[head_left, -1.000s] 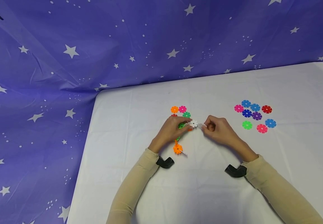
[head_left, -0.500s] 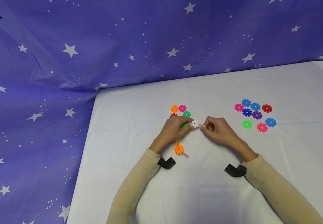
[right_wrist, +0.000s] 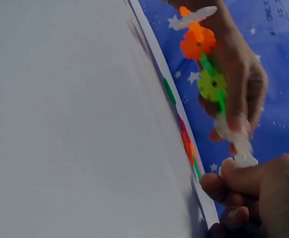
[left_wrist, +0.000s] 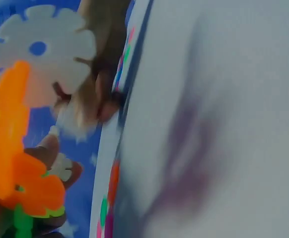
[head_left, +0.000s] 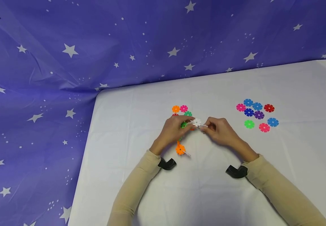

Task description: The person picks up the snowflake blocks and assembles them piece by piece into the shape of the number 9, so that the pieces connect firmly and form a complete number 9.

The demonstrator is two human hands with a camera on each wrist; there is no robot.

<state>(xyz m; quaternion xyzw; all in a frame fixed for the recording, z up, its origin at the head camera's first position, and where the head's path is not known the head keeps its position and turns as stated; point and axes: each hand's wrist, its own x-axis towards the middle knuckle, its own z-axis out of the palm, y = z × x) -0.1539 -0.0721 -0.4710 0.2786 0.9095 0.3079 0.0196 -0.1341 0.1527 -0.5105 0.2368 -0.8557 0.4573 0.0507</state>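
Over the table, my left hand [head_left: 174, 129] pinches a chain of slotted plastic snowflake discs by its white end. A white snowflake disc [head_left: 197, 122] shows face-on between the two hands. My right hand [head_left: 220, 131] pinches another white snowflake disc [head_left: 204, 126] between thumb and forefinger, its edge right at the first one's rim. Below the left hand hangs the rest of the chain: a yellow-green disc [right_wrist: 213, 85], orange discs [right_wrist: 198, 44] and a white disc [left_wrist: 60, 29] at the tail. The fingers partly hide the white discs.
Loose discs lie flat at the right, among them a red disc [head_left: 269, 108], a purple disc [head_left: 259, 115] and a light green disc [head_left: 249, 124]. Behind the left hand are more, including an orange disc [head_left: 175, 109] and a pink disc [head_left: 184, 108]. A starry purple cloth [head_left: 140, 37] borders the white table [head_left: 208, 194].
The hands have drawn slightly closer together. The white disc at the left fingertips has shifted up a little, and the right hand's white disc now meets its lower right edge.
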